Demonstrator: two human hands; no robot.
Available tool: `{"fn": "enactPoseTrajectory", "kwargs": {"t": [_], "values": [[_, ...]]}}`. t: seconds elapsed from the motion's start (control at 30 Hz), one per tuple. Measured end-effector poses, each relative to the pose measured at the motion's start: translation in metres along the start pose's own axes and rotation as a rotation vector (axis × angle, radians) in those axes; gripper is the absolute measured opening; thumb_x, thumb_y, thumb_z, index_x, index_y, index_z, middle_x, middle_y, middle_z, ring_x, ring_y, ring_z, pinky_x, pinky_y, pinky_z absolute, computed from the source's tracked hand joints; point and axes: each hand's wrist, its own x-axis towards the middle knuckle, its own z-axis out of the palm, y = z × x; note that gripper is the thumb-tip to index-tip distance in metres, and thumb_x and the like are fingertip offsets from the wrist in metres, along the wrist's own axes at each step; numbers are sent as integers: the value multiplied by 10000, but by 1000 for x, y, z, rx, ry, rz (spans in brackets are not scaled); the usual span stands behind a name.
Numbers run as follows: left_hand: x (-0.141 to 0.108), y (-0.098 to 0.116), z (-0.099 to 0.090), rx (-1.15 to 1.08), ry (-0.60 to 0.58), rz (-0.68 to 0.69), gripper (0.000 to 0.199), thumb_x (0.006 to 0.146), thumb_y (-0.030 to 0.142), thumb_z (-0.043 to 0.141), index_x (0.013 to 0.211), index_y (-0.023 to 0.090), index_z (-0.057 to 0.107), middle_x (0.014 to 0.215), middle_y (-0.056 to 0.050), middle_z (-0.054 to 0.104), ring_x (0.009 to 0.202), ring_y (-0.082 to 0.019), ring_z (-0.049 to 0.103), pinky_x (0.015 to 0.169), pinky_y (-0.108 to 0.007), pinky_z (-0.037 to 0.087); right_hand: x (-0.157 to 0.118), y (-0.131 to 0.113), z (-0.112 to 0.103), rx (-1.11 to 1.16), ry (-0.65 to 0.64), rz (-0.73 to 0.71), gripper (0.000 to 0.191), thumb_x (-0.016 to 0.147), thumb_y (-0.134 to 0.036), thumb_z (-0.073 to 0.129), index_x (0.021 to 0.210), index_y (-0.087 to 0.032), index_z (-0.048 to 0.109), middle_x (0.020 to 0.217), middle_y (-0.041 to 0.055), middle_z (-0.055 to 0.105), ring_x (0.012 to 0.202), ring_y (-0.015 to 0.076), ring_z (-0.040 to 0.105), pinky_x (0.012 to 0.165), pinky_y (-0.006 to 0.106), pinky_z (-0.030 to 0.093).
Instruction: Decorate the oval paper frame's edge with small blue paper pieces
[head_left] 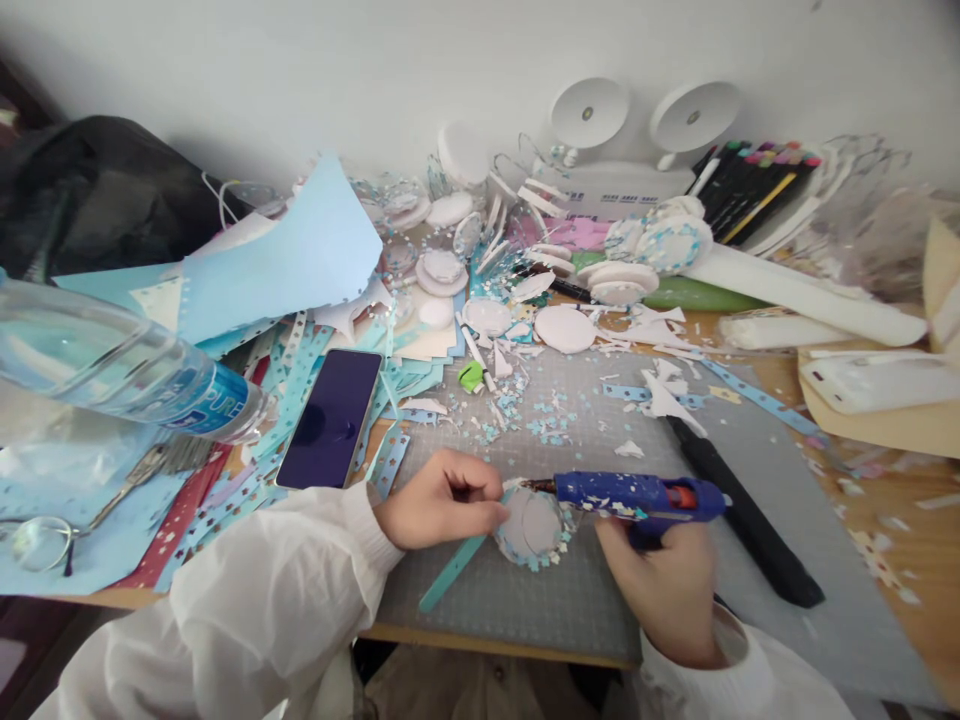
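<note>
My left hand [448, 500] is closed in a pinch at the upper left rim of a round white disc [531, 522], which has small blue and white star pieces around its edge. A teal paper strip [454, 572] slants down and left from under the disc. My right hand [664, 585] is wrapped round the handle of a blue glue gun [615, 492] spotted with bits of paper. The gun's dark nozzle points left and meets the top of the disc near my left fingertips. Part of the gun's handle is hidden by my fingers.
A phone [330, 420] and a water bottle [150, 370] lie to the left. Paper scraps [551, 420] litter the grey mat [750, 390]. A black folded object [750, 520] lies right of the gun. White discs [566, 328] and a lamp [589, 112] stand behind.
</note>
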Motion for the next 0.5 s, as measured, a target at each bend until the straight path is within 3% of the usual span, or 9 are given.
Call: {"fn": "enactPoseTrajectory", "kwargs": {"t": [0.37,0.5], "values": [[-1,-2,0,-8,-7,5,369,767,310,627,504,155,421,475,53,343,457,-58,292,438,-204,222,-1,2,2,-32,37,-27,257,693,-417,590,555,-201,575,500,52,607,488,248,598,490,342,468],[0,1,-1,3,-5,-15,349,764,304,616,506,151,438,472,52,346,450,-57,295,437,-206,216,-4,5,4,-73,63,-53,225,722,-407,608,682,-186,601,595,72,646,535,267,616,519,370,487]]}}
